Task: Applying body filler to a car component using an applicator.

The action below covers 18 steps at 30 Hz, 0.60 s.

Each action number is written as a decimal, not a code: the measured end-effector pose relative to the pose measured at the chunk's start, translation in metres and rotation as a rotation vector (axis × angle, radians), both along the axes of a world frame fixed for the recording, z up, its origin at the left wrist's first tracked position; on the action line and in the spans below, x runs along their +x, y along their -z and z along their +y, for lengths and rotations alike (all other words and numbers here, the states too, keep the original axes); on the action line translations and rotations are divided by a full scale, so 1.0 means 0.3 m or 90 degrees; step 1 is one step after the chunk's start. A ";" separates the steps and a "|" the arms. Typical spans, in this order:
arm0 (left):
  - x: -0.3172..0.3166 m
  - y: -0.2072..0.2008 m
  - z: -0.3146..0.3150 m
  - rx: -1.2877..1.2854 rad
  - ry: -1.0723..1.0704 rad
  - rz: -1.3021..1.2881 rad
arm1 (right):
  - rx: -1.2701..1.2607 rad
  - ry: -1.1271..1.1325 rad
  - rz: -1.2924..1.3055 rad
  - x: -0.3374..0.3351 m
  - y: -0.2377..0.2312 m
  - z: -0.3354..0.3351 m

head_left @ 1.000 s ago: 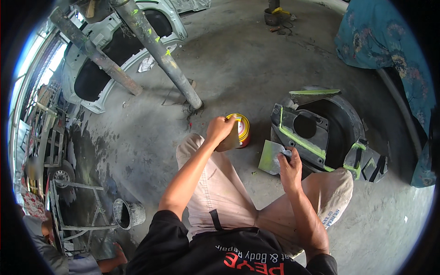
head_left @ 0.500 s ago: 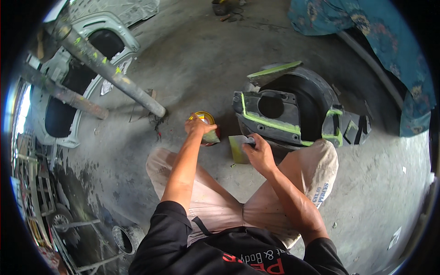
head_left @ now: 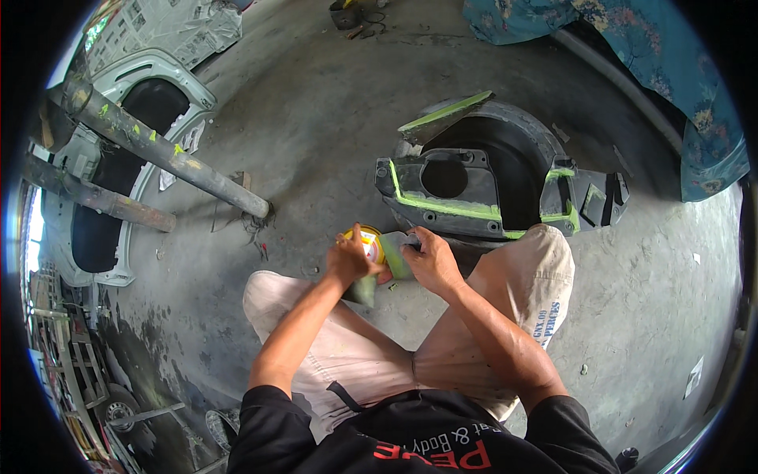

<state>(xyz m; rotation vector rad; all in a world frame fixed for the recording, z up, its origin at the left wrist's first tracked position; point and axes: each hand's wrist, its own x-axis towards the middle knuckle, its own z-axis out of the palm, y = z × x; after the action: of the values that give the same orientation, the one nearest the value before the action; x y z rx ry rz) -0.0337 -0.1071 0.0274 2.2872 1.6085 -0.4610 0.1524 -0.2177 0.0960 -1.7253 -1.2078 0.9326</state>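
Note:
My left hand (head_left: 347,259) is closed around the side of a small round tin (head_left: 369,243) with a yellow rim, its fingers at the rim. Below that hand hangs a flat, green-smeared piece (head_left: 361,292); whether the hand also grips it is hard to tell. In my right hand (head_left: 431,264) is a flat scraper (head_left: 397,256) by its dark handle, its wide blade coated in pale green. The blade is up against the tin's right side. Just beyond lies a black moulded vehicle part (head_left: 444,197) with green filler along its edges.
Two thick pipes (head_left: 185,167) slant in from the left, by pale vehicle panels (head_left: 201,99). A flowered blue cloth (head_left: 632,55) hangs at the far right. A dark pot (head_left: 345,14) stands at the back. Metal frames and a wheel (head_left: 118,407) lie lower left.
My left hand has brought the tin nearer and to the right. The scraper in my right hand has come up beside the tin. The whole view has shifted slightly.

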 end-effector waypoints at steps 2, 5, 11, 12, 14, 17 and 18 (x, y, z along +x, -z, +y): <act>0.030 -0.021 -0.042 -0.026 0.018 0.003 | -0.011 -0.005 -0.024 0.004 0.001 0.002; 0.033 0.015 -0.085 -0.025 0.041 -0.001 | -0.015 -0.014 -0.032 0.006 0.012 0.009; 0.045 -0.020 -0.109 -0.038 0.006 -0.013 | -0.047 0.017 -0.067 0.021 0.039 0.030; 0.042 -0.020 -0.110 -0.033 -0.007 -0.001 | -0.035 0.019 -0.063 0.022 0.049 0.035; 0.045 -0.019 -0.113 -0.034 -0.021 0.009 | -0.003 0.060 -0.059 0.020 0.109 0.046; 0.050 -0.019 -0.115 -0.014 -0.035 -0.002 | 0.042 0.105 -0.033 0.040 0.180 0.065; 0.034 -0.015 -0.115 -0.009 -0.042 -0.007 | 0.008 0.058 0.007 0.038 0.159 0.068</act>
<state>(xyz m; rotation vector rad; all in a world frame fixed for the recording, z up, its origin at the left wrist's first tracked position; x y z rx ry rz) -0.0234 -0.1415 0.0319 2.2150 1.6657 -0.4412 0.1639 -0.1974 0.0483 -1.7471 -1.1160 0.8774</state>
